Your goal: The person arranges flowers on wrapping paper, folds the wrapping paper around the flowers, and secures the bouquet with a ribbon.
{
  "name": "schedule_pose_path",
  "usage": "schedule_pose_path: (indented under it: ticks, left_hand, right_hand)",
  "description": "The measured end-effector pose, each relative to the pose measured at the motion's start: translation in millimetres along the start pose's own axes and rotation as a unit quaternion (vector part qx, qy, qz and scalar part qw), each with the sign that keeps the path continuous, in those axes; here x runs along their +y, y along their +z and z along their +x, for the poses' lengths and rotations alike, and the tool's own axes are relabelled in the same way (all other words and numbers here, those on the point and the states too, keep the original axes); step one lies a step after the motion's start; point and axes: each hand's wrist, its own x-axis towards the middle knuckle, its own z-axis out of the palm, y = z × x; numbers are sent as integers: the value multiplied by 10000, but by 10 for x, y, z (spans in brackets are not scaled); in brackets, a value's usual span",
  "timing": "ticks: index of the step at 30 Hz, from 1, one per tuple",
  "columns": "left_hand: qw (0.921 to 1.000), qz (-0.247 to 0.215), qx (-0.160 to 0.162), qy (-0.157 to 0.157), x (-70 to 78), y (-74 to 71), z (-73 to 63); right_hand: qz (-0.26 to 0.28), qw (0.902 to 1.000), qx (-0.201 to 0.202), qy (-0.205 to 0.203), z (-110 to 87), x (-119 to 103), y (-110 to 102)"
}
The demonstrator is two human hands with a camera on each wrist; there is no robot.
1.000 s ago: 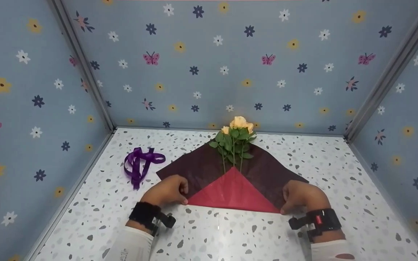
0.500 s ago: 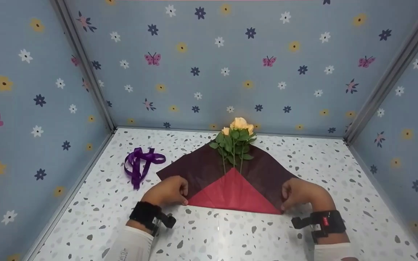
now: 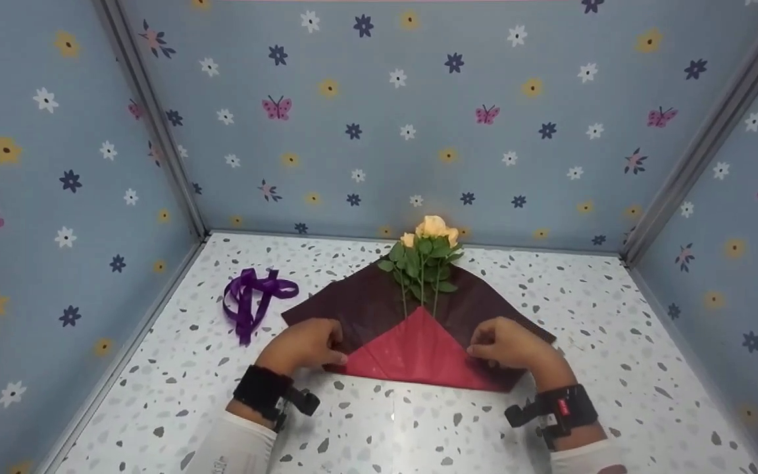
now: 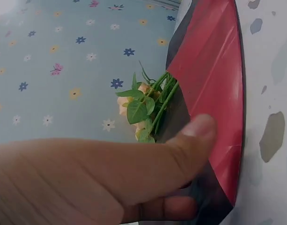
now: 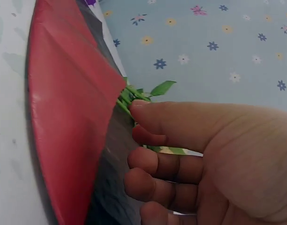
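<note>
A sheet of wrapping paper (image 3: pixel 478 296) lies on the table, dark maroon, its near corner folded up as a red triangle (image 3: pixel 412 359). Light yellow roses (image 3: pixel 433 227) with green leaves rest on it, their lower stems covered by the fold. At the fold's left end is my left hand (image 3: pixel 303 345), its thumb (image 4: pixel 197 133) over the red paper and its fingers loosely bent. My right hand (image 3: pixel 510 345) hovers by the fold's right slanting edge. In the right wrist view, its thumb (image 5: pixel 152 115) and bent fingers hold nothing.
A loose heap of purple ribbon (image 3: pixel 247 296) lies left of the paper on the speckled white table (image 3: pixel 392 434). Blue panels (image 3: pixel 379 118) printed with flowers and butterflies rise at the back and both sides.
My right hand has left the fold's right corner and moved inward and up along the red edge. My left hand has shifted slightly right, uncovering the left corner.
</note>
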Motion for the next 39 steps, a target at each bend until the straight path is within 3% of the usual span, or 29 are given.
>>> schedule_pose_path:
  ticks: [3, 7, 11, 25, 30, 34, 39]
  left_hand:
    - [9968, 432, 613, -262, -62, 27, 56]
    - [9851, 847, 1221, -870, -184, 53, 104]
    - [9800, 865, 1292, -1242, -261, 45, 100]
    - [9774, 655, 1436, -1405, -285, 14, 142]
    - [9800, 262, 1338, -1452, -265, -38, 166]
    - [9839, -683, 1132, -1205, -233, -69, 174]
    - [9713, -1986, 1063, -764, -166, -101, 195]
  right_hand:
    - [-120, 9999, -69, 0, 47, 11, 120]
    - [-418, 9991, 33, 60, 96, 12, 215]
    - [-542, 9983, 202, 44, 116, 16, 248]
    - [-585, 9978, 317, -61, 126, 31, 274]
    - [-594, 9976, 339, -38, 139, 71, 277]
    - [-622, 9974, 366, -13, 146, 82, 281]
    - [-611, 9975, 356, 18, 145, 80, 276]
